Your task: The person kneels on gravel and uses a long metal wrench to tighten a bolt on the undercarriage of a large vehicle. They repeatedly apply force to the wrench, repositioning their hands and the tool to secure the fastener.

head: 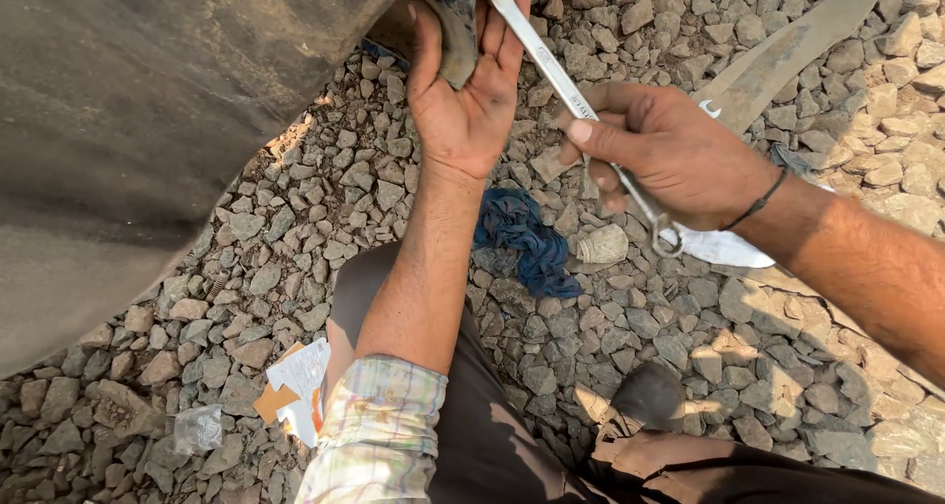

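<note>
My left hand (463,81) reaches up, palm towards me, and grips a dark, dirty metal part (455,17) that sticks out below a large grey body (148,120) at the upper left. My right hand (669,145) holds a long silver combination spanner (551,66) by its shank. The spanner's upper end lies against the fingers of my left hand at the top edge; its ring end (667,236) hangs below my right palm. A dark band sits on my right wrist.
Coarse grey gravel (689,327) covers the ground. A blue rag (522,238) and a small pale threaded piece (602,245) lie below my hands. Torn paper and card (295,381) lie at lower left, a flat grey strap (787,41) at upper right. My dark-trousered legs (492,435) are at the bottom.
</note>
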The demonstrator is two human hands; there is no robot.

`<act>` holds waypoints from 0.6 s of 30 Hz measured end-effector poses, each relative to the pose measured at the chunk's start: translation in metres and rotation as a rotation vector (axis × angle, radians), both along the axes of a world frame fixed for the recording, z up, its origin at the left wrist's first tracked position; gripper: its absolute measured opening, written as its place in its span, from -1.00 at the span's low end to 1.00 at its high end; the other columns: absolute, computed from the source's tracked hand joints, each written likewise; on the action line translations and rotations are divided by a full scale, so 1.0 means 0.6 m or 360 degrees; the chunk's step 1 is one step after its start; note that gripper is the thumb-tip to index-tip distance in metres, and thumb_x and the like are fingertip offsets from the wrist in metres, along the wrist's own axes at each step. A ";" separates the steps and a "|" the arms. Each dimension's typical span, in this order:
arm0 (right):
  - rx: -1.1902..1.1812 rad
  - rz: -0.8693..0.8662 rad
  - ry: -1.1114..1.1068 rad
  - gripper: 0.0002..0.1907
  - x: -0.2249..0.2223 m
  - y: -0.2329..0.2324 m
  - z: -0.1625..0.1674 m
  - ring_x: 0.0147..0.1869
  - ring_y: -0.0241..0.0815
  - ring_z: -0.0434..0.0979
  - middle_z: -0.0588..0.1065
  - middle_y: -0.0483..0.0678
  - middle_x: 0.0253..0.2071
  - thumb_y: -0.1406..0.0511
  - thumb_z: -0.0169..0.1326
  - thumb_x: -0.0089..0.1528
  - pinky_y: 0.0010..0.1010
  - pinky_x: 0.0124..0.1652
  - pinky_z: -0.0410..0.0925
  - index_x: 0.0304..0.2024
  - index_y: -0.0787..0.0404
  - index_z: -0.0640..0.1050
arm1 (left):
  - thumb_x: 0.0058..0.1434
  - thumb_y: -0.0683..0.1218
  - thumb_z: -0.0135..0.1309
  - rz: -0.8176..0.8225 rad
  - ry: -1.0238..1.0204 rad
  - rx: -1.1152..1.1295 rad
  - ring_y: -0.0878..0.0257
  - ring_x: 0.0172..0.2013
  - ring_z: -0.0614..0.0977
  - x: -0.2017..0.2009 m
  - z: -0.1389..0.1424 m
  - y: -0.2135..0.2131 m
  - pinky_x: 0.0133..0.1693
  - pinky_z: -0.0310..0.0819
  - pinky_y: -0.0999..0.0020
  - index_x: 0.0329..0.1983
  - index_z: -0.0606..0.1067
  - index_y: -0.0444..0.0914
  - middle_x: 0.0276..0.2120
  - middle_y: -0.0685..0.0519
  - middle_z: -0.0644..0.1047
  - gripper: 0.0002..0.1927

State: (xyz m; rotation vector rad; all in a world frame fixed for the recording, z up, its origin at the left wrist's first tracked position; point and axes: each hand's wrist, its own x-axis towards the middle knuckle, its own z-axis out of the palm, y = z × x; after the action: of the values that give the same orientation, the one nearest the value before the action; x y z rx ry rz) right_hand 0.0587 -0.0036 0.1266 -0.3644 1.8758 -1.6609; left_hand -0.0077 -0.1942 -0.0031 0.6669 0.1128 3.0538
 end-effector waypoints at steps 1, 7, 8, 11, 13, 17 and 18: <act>-0.0032 -0.0011 -0.0069 -0.52 0.001 -0.002 -0.006 -0.45 -0.40 0.46 0.56 -0.10 -0.29 0.12 0.05 0.31 -0.50 -0.50 0.42 0.16 0.29 0.41 | 0.51 0.17 0.07 -0.0082 -0.0009 0.0078 -0.01 0.40 0.37 -0.002 -0.002 -0.001 0.45 0.30 0.22 0.46 0.20 -0.37 0.37 -0.20 0.35 -0.31; -0.0264 0.0225 -0.0158 -0.56 -0.005 -0.006 -0.066 -0.45 -0.35 0.49 0.50 -0.09 -0.33 0.09 0.07 0.34 -0.45 -0.45 0.46 0.04 0.34 0.45 | 0.47 0.17 0.09 -0.0176 -0.0014 0.0059 0.04 0.38 0.38 -0.003 -0.014 -0.011 0.45 0.32 0.22 0.44 0.22 -0.37 0.35 -0.14 0.37 -0.30; -0.0315 0.0257 -0.0157 -0.57 -0.008 -0.004 -0.070 -0.43 -0.36 0.49 0.48 -0.11 -0.35 0.09 0.07 0.35 -0.45 -0.44 0.47 0.04 0.31 0.45 | 0.48 0.18 0.10 -0.0190 0.0003 0.0049 0.05 0.38 0.39 -0.004 -0.016 -0.012 0.45 0.33 0.23 0.44 0.22 -0.39 0.35 -0.15 0.37 -0.29; -0.0384 0.0289 -0.0239 -0.63 -0.013 -0.002 -0.066 -0.40 -0.39 0.44 0.42 -0.16 -0.38 0.09 0.05 0.37 -0.46 -0.42 0.47 0.03 0.25 0.44 | 0.55 0.19 0.07 -0.0160 0.0083 -0.0012 0.06 0.39 0.41 -0.005 -0.021 -0.014 0.44 0.32 0.30 0.43 0.26 -0.40 0.33 -0.15 0.39 -0.33; -0.0332 0.0151 -0.0385 -0.70 -0.012 -0.006 -0.056 -0.42 -0.42 0.36 0.38 -0.21 -0.39 0.12 0.03 0.39 -0.46 -0.44 0.42 -0.04 0.22 0.43 | 0.54 0.19 0.06 -0.0063 0.0052 -0.0059 0.07 0.39 0.40 -0.007 -0.020 -0.014 0.48 0.30 0.27 0.41 0.27 -0.36 0.33 -0.13 0.40 -0.36; -0.0013 0.0287 -0.0109 -0.68 -0.011 -0.013 -0.047 -0.44 -0.32 0.47 0.37 -0.16 -0.46 0.10 -0.04 0.39 -0.36 -0.45 0.46 -0.12 0.24 0.45 | 0.56 0.23 0.03 -0.0012 0.0070 -0.0127 0.09 0.34 0.44 0.009 0.002 0.002 0.46 0.32 0.27 0.42 0.28 -0.36 0.30 -0.13 0.44 -0.34; -0.0048 0.0305 -0.0104 -0.67 -0.013 -0.011 -0.049 -0.42 -0.33 0.45 0.36 -0.17 -0.45 0.09 -0.04 0.41 -0.34 -0.43 0.46 -0.11 0.25 0.45 | 0.57 0.25 0.02 0.0005 0.0056 -0.0139 0.09 0.32 0.45 0.015 0.012 0.006 0.43 0.34 0.26 0.43 0.28 -0.38 0.30 -0.14 0.46 -0.31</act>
State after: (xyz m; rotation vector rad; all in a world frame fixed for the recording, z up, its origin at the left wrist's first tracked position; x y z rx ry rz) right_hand 0.0512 -0.0103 0.0971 -0.4809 1.7131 -1.5548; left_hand 0.0015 -0.1907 0.0041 0.7151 0.2466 3.0201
